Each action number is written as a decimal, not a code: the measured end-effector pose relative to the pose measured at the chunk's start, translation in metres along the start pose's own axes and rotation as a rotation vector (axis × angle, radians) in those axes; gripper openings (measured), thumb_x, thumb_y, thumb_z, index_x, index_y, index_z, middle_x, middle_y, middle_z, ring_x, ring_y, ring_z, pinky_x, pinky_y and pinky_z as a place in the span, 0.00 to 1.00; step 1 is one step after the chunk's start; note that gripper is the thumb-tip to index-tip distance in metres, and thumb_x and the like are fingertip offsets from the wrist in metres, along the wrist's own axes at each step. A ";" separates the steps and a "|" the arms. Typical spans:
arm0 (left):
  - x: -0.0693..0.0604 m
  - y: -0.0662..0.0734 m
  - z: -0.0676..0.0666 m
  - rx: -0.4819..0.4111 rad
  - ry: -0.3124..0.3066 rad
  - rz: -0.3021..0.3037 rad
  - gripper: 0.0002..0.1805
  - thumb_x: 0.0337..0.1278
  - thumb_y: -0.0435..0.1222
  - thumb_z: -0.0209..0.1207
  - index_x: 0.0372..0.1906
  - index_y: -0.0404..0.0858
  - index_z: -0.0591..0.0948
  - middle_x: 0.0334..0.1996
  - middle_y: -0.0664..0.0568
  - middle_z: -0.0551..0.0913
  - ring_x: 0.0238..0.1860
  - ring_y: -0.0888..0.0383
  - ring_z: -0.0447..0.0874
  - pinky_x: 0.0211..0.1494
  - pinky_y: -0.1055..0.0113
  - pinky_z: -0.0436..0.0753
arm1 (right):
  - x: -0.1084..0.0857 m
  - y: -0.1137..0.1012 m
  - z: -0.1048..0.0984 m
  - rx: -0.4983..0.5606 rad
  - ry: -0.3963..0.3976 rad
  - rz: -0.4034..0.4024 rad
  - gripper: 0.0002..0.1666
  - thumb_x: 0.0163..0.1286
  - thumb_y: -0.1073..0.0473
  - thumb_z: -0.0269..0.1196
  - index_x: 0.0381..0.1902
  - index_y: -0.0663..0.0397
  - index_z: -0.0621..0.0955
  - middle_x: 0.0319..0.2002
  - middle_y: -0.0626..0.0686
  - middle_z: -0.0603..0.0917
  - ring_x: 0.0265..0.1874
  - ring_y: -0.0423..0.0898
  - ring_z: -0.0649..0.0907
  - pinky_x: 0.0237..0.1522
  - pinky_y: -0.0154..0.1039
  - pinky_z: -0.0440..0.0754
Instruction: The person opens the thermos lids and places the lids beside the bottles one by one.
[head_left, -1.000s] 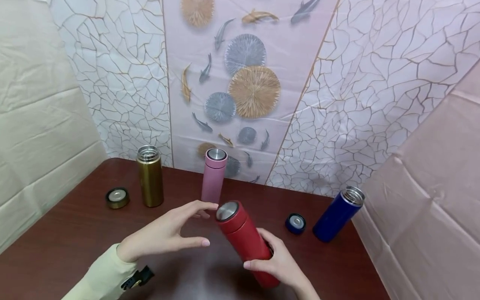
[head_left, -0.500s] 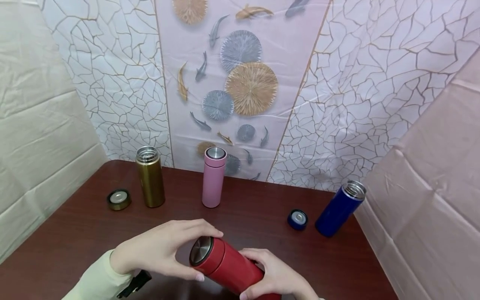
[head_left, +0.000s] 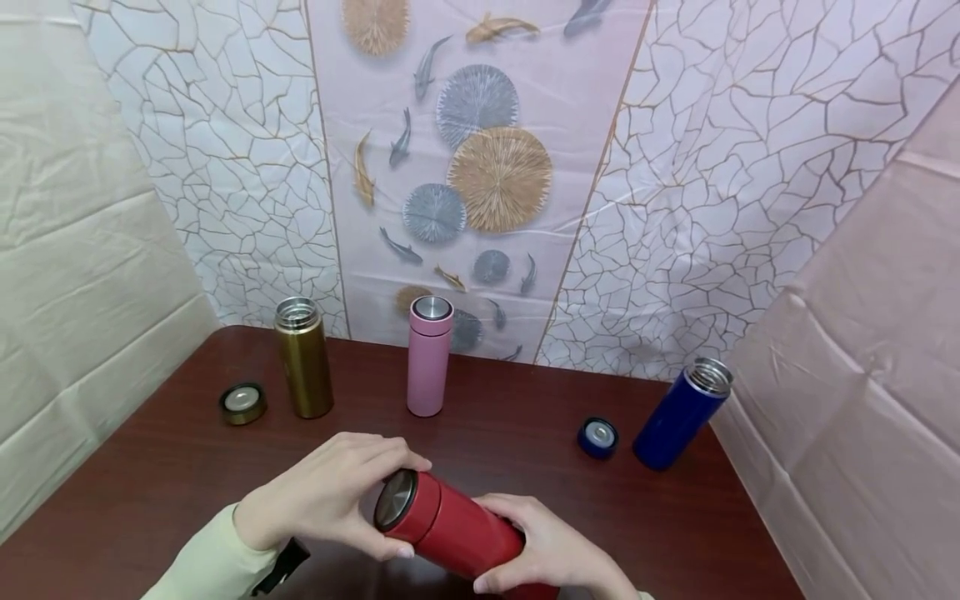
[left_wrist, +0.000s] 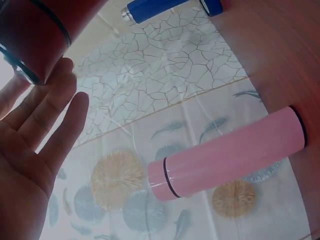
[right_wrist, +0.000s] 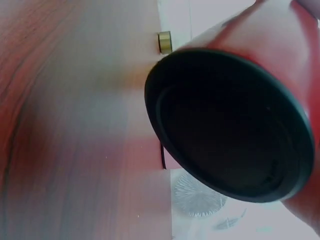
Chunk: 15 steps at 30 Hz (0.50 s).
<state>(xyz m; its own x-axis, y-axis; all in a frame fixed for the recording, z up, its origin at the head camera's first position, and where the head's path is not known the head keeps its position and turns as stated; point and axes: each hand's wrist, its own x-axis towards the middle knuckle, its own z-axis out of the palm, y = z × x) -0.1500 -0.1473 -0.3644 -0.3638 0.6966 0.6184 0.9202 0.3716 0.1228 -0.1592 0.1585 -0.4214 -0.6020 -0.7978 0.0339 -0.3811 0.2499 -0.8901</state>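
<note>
A red thermos flask (head_left: 472,533) leans over in front of me, its lid end up and to the left. My right hand (head_left: 562,550) grips the lower part of its body. Around the lid (head_left: 420,508) lie the fingers and thumb of my left hand (head_left: 330,500), holding it from the left. The lid's steel top faces left and still sits on the body. In the left wrist view, fingertips touch the red flask (left_wrist: 40,30) near its lid seam. The right wrist view shows the flask's black base (right_wrist: 225,130) tilted above the table.
A pink flask (head_left: 427,367) with its lid on stands at the back. Left of it stands a lidless gold flask (head_left: 306,367) beside its lid (head_left: 243,406). On the right a lidless blue flask (head_left: 678,421) has its lid (head_left: 597,439) nearby. Fabric walls surround the brown table (head_left: 510,417).
The red flask has come lower and nearer and tilted further left. My left hand, formerly apart from it, has taken hold of the lid. The other flasks stay put.
</note>
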 end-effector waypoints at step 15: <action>-0.004 -0.004 0.003 0.066 -0.026 -0.066 0.33 0.53 0.62 0.67 0.55 0.45 0.77 0.42 0.63 0.82 0.31 0.74 0.76 0.34 0.79 0.76 | 0.008 0.005 0.010 -0.109 0.069 -0.004 0.34 0.60 0.45 0.73 0.64 0.31 0.76 0.47 0.39 0.85 0.42 0.38 0.83 0.42 0.37 0.82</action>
<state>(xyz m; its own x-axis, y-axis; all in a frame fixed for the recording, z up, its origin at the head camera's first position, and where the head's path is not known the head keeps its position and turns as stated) -0.1531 -0.1494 -0.3699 -0.4275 0.6848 0.5902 0.8831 0.4559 0.1108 -0.1583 0.1480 -0.4301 -0.6455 -0.7604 0.0720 -0.4557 0.3077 -0.8352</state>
